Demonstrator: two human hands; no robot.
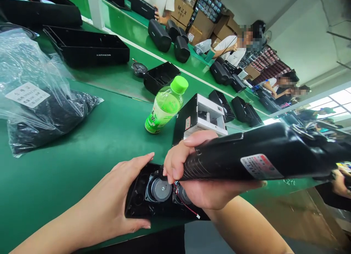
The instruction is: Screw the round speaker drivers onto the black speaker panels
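My right hand (197, 166) is wrapped round a black electric screwdriver (227, 159) with a white and red label, its tip pointing down at a black speaker housing (137, 206). The bit's end is hidden behind my fingers. My left hand (117, 195) grips the left end of that housing, thumb on the near side and fingers on the far side. Inside sit two round speaker drivers, the left one (161, 190) in plain sight and the right one (183, 193) partly covered by my right hand. A red lead with a white plug (197, 216) hangs over the near edge.
Beyond the housing stand a green-capped drink bottle (166, 105) and a black-and-white boxy device (201, 115). A clear bag of black parts (52, 115) lies left. Open housings (93, 51) and a loose driver (139, 68) sit further back. Co-workers (233, 49) work across the bench.
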